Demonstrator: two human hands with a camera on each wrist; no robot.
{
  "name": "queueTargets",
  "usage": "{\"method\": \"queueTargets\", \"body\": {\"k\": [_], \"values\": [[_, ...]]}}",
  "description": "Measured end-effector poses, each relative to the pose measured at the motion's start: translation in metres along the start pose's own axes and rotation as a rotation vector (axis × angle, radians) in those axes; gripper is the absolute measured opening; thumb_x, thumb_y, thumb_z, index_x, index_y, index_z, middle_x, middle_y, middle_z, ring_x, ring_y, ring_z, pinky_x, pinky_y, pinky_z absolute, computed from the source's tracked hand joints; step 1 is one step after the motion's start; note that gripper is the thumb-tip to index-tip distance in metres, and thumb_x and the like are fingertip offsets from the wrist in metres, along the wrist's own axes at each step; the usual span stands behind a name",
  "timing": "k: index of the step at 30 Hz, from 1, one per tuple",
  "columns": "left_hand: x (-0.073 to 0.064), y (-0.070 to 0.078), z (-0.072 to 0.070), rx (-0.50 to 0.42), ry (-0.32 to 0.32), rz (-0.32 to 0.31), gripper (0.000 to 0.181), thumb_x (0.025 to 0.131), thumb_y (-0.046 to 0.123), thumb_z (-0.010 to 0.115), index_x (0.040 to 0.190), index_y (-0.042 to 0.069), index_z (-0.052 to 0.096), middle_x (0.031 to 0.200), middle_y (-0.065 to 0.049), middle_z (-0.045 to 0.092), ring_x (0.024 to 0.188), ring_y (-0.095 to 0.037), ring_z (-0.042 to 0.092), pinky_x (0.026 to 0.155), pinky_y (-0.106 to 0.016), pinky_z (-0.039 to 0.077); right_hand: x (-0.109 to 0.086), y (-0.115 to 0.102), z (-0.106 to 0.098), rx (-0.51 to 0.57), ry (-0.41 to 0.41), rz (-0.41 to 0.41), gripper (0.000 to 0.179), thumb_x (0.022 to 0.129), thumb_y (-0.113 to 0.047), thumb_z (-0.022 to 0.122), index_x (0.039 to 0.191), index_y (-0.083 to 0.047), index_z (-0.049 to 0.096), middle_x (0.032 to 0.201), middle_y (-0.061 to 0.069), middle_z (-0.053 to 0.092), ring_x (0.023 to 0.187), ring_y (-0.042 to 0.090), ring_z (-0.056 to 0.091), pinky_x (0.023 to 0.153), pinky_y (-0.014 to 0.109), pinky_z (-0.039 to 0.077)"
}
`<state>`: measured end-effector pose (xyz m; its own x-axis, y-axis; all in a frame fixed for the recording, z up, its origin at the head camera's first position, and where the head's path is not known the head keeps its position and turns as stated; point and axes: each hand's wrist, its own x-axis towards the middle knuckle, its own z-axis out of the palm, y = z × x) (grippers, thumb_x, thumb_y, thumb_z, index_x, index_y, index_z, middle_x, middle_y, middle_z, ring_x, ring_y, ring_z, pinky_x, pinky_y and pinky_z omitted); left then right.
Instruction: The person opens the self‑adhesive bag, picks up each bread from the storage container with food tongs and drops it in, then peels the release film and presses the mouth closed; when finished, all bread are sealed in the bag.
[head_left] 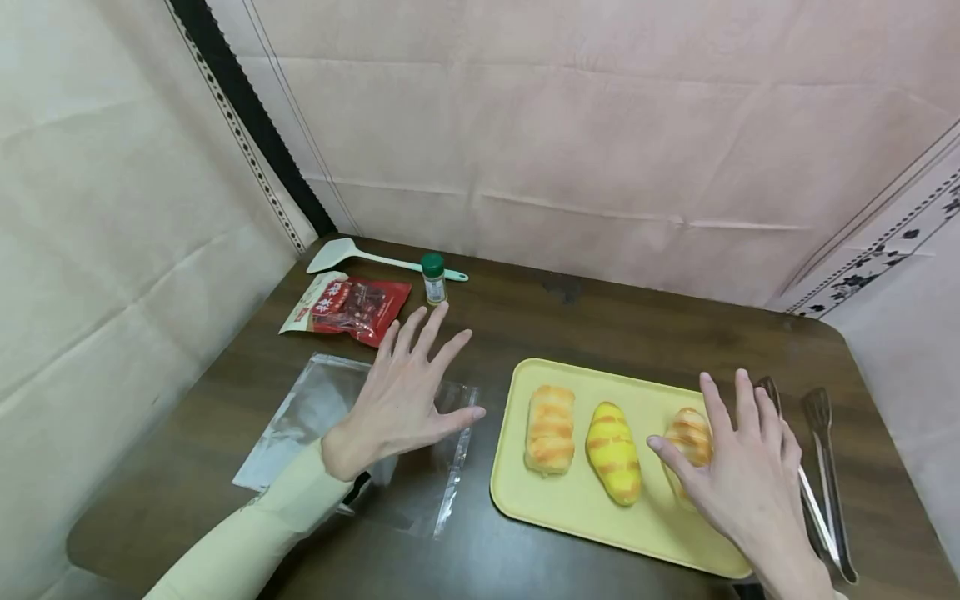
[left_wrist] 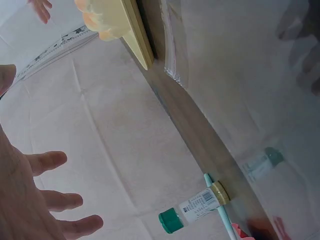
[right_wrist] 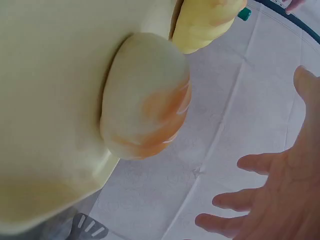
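My left hand (head_left: 405,400), fingers spread, hovers over a clear plastic bag (head_left: 330,383) on the left of the table and holds nothing. With its fingers apart, my right hand (head_left: 750,475) is above the right end of a yellow tray (head_left: 540,508), holding nothing. Three bread rolls lie on the tray: a light brown roll (head_left: 551,429) on the left, a bright yellow roll (head_left: 613,454) in the middle and a golden roll (head_left: 688,435) partly hidden by my right hand. In the right wrist view, the golden roll (right_wrist: 145,100) sits near the tray's edge.
Metal tongs (head_left: 828,492) lie right of the tray, partly behind my right hand. Beyond my left hand are a red food packet (head_left: 352,307), a small green-capped bottle (head_left: 433,279) standing upright, and a pale green spatula (head_left: 375,257). Cloth walls (head_left: 562,150) border the table's back and sides.
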<state>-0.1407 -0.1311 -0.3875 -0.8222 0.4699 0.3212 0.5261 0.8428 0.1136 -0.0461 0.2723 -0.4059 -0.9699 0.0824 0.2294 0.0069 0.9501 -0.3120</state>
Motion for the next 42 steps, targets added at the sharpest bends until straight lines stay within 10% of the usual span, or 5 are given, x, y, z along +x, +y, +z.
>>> {"method": "queueTargets", "body": {"k": [9,18,29,42], "values": [[-0.011,0.003,-0.007,-0.052,0.033,-0.069,0.080,0.085,0.074,0.070,0.139,0.015,0.067,0.154,-0.015,0.056,0.140,-0.039,0.054,0.107,-0.061,0.056,-0.007,-0.020,-0.006,0.186,0.103,-0.032,0.088,0.092,-0.043,0.085,0.163,-0.008,0.046,0.158,0.026,0.045,0.138,0.053,0.041,0.101,0.068,0.032],[-0.015,0.006,-0.021,-0.055,-0.024,-0.182,0.064,0.087,0.068,0.074,0.121,0.013,0.074,0.117,-0.010,0.071,0.086,-0.025,0.067,0.066,-0.041,0.060,-0.007,-0.062,-0.008,0.399,0.147,-0.150,0.059,0.086,-0.017,0.093,0.139,-0.006,0.070,0.111,0.008,0.073,0.089,-0.002,0.055,0.072,0.009,0.046],[-0.018,0.005,-0.018,-0.080,-0.299,-0.277,0.043,0.091,0.055,0.081,0.087,0.015,0.067,0.076,0.001,0.062,0.063,-0.017,0.053,0.055,-0.029,0.040,-0.008,-0.127,0.016,0.529,0.000,-0.359,0.042,0.080,-0.013,0.096,0.117,-0.007,0.078,0.086,-0.004,0.072,0.067,-0.007,0.061,0.060,0.017,0.053],[-0.027,-0.002,0.004,-0.098,-0.477,-0.276,0.053,0.094,0.045,0.082,0.058,0.019,0.052,0.057,0.006,0.043,0.055,-0.015,0.045,0.051,-0.032,0.035,0.006,-0.186,0.056,0.452,-0.311,-0.390,0.040,0.087,-0.023,0.092,0.117,-0.001,0.078,0.073,-0.005,0.065,0.064,0.000,0.055,0.067,0.021,0.049]]}}
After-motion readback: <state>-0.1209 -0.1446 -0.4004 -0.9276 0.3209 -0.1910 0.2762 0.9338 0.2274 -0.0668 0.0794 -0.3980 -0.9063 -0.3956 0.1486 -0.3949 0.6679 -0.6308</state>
